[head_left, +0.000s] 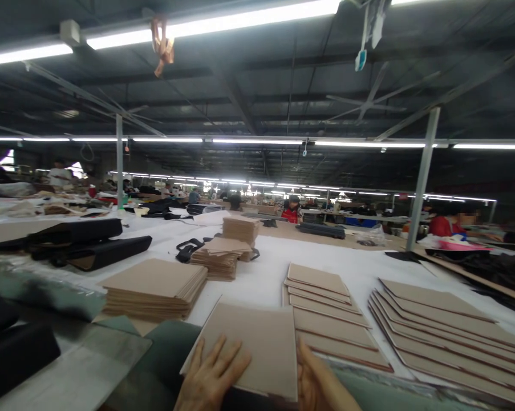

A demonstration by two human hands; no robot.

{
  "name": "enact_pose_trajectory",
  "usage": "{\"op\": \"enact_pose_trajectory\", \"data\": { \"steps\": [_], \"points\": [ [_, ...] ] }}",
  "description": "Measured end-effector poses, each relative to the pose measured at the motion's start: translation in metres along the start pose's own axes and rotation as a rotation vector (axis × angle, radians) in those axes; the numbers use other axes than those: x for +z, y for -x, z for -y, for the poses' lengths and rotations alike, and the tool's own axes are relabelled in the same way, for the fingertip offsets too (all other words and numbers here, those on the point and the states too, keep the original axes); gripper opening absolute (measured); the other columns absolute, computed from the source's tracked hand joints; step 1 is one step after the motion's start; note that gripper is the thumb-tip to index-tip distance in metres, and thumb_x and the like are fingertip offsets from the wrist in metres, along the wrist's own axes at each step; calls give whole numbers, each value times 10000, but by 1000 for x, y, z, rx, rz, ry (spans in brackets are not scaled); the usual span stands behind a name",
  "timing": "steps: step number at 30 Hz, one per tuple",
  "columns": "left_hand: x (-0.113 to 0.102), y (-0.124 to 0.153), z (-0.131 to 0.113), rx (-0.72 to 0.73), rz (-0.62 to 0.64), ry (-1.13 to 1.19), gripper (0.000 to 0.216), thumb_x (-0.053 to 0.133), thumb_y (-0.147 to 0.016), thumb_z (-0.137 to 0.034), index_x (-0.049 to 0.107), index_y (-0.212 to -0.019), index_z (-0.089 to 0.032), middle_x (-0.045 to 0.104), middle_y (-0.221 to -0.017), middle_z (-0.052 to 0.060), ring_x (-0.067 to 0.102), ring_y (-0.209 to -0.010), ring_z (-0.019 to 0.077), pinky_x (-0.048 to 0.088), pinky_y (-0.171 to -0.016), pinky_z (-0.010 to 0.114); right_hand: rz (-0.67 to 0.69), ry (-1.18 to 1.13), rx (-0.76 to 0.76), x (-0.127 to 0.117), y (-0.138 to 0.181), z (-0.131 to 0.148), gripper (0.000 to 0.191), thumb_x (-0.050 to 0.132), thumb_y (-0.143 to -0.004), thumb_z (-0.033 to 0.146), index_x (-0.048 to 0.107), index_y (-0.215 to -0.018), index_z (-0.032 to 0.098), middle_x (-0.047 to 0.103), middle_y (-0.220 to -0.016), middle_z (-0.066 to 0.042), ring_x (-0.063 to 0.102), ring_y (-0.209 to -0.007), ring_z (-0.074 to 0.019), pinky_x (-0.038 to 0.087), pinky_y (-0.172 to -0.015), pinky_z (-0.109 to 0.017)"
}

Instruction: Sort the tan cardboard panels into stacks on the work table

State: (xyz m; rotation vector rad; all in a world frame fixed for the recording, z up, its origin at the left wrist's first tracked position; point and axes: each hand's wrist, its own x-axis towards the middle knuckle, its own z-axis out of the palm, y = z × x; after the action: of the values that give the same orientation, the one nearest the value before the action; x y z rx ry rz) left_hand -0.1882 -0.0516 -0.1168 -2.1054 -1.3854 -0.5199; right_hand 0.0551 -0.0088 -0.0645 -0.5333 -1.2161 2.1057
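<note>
A beige rectangular panel (pixel 251 342) lies at the table's front edge, directly before me. My left hand (pixel 212 371) rests flat on its lower left part, fingers spread. At the panel's right edge is my right hand (pixel 319 379), thumb along the side and the other fingers curled and partly hidden. Just right of it, overlapping beige panels with dark reddish edges (pixel 334 317) are fanned in a row. A second fanned row of panels (pixel 449 337) lies farther right. To the left stands a neat stack of beige sheets (pixel 154 285).
Smaller beige stacks (pixel 220 257) sit behind, beside black straps (pixel 189 249). Folded black pieces (pixel 90 242) lie at the left. A metal post (pixel 423 180) rises at the right. A person in red (pixel 447 224) is beyond it; others work farther back.
</note>
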Motion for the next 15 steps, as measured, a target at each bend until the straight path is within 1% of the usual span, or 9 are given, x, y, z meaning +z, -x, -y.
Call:
{"op": "enact_pose_trajectory", "data": {
  "steps": [2, 4, 6, 7, 9, 11, 12, 14, 15],
  "points": [
    [-2, 7, 0, 42, 19, 52, 779, 392, -735, 0, 255, -1376, -421, 424, -1376, -40, 455, -1234, 274, 433, -985, 508, -5, -31, -120, 1, -10, -13, 458, 731, -641, 423, 664, -982, 125, 728, -957, -129, 671, -894, -259, 488, -840, -372],
    [-10, 13, 5, -1, 104, 206, 705, 474, -787, -86, 265, -1372, -419, 400, -1399, -27, 402, -1275, 269, 358, -1032, 529, -66, -11, -176, 1, -13, -16, 454, 785, -565, 341, 676, -940, 111, 736, -918, -132, 678, -854, -278, 499, -817, -390],
    [-22, 19, 14, -148, 168, 462, 634, 581, -797, -293, 313, -1362, -396, 389, -1416, -5, 355, -1307, 274, 308, -1057, 532, -142, 31, -168, -2, -6, -7, 441, 754, -605, 355, 674, -964, 111, 736, -919, -135, 684, -816, -281, 519, -751, -390],
    [-28, 21, 18, -264, 158, 618, 630, 587, -786, -410, 335, -1362, -364, 380, -1427, 12, 331, -1322, 272, 290, -1071, 517, -176, 62, -151, -3, 0, 1, 417, 727, -641, 359, 673, -975, 116, 735, -925, -134, 686, -800, -276, 526, -713, -379],
    [-39, 21, 22, -523, 46, 946, 664, 509, -792, -552, 345, -1375, -277, 364, -1445, 52, 313, -1336, 254, 284, -1093, 460, -210, 120, -119, -4, 14, 18, 360, 690, -693, 337, 677, -985, 127, 731, -952, -125, 685, -804, -260, 528, -694, -354],
    [-47, 15, 18, -725, -54, 1290, 682, 384, -839, -583, 301, -1396, -199, 382, -1437, 96, 379, -1305, 238, 340, -1074, 422, -225, 155, -83, -5, 27, 34, 340, 681, -708, 325, 680, -995, 143, 727, -981, -113, 685, -796, -244, 528, -681, -335],
    [-51, 9, 14, -784, -73, 1451, 687, 348, -849, -589, 297, -1395, -175, 421, -1411, 115, 438, -1264, 242, 389, -1040, 418, -233, 166, -60, -5, 32, 39, 342, 681, -709, 327, 679, -1004, 155, 724, -997, -107, 685, -795, -241, 527, -658, -327],
    [-58, -7, 2, -843, -51, 1714, 656, 314, -860, -592, 381, -1348, -160, 529, -1319, 132, 544, -1157, 253, 467, -954, 414, -248, 177, -30, -5, 39, 45, 357, 681, -709, 335, 672, -1026, 172, 717, -1024, -101, 682, -818, -249, 523, -627, -324],
    [-61, -15, -4, -852, -59, 1775, 611, 362, -856, -571, 460, -1290, -151, 573, -1271, 130, 573, -1114, 248, 486, -922, 387, -253, 180, -14, -5, 42, 46, 364, 684, -704, 338, 670, -1030, 177, 718, -1023, -99, 681, -828, -256, 522, -624, -329]
  ]
}}
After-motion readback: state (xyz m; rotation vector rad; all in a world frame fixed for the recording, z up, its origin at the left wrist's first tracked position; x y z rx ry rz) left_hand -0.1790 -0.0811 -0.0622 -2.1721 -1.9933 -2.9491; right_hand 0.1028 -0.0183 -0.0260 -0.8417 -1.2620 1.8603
